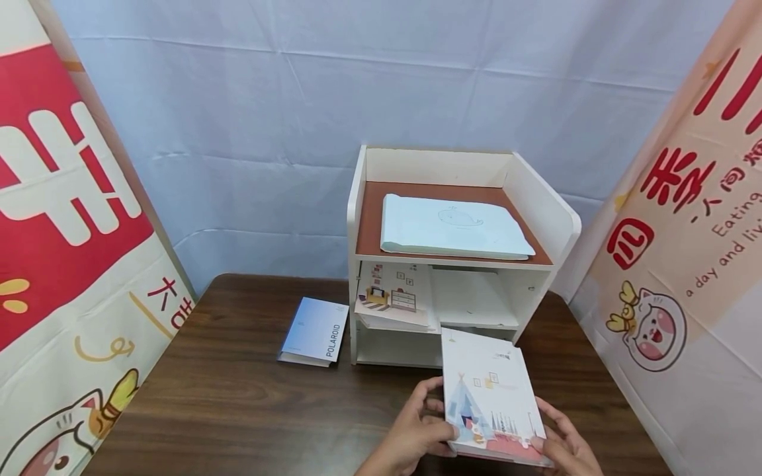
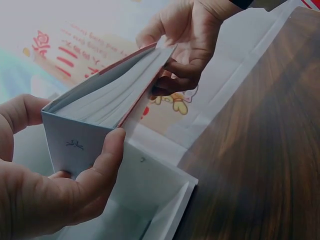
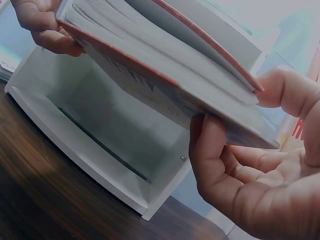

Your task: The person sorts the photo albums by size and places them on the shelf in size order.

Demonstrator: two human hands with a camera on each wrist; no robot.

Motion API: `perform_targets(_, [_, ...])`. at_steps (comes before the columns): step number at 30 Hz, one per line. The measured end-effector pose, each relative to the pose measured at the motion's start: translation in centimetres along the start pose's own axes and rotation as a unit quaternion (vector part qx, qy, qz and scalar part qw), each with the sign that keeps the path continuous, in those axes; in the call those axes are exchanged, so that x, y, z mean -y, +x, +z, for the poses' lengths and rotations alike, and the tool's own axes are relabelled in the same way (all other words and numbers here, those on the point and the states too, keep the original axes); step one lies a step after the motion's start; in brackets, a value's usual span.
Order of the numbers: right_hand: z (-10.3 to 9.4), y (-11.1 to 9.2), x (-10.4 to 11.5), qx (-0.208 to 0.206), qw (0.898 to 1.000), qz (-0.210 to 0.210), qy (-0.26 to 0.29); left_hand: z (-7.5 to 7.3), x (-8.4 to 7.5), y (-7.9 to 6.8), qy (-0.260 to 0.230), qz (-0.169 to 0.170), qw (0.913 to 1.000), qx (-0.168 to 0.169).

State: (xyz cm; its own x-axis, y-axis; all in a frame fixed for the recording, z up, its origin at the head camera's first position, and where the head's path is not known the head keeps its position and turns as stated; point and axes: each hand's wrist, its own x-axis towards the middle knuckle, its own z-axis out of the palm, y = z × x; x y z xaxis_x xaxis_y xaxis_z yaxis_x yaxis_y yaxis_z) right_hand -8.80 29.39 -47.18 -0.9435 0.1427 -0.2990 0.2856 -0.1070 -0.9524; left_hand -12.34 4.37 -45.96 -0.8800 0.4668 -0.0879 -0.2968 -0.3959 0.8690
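Observation:
A white hardcover book [image 1: 494,390] with a blue tent picture and a pinkish-red lower edge is held in front of the small shelf [image 1: 428,348]. On its spine side, my left hand [image 1: 417,430] grips the book with the thumb on the front cover. My right hand [image 1: 562,443] pinches the opposite edge near the lower corner. Both wrist views show the covers slightly spread and the white page edges [image 3: 165,50] between them. The spine [image 2: 75,145] with a small dark mark lies within my left hand.
On the shelf's brown top lies a pale blue flat pad [image 1: 458,228] with a whale drawing. Another illustrated book [image 1: 395,297] lies in the middle compartment, left side. A blue-and-white POLAROID book [image 1: 314,330] lies on the dark wooden table [image 1: 238,396], left of the shelf.

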Motion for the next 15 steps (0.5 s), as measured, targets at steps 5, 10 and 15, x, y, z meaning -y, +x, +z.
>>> perform_targets(5, [-0.6,-0.2,-0.1,0.025,0.999,-0.027,0.034,0.4,0.1,0.2,-0.005,-0.004,1.0,-0.002])
perform_targets(10, [-1.3,-0.1,-0.1,0.096,0.99,-0.066,0.084,0.7,-0.2,0.2,-0.01,0.005,0.9999,0.003])
perform_targets(15, [-1.4,0.3,0.3,0.167,0.973,-0.092,0.131,0.9,-0.8,0.1,-0.006,0.019,0.9998,0.008])
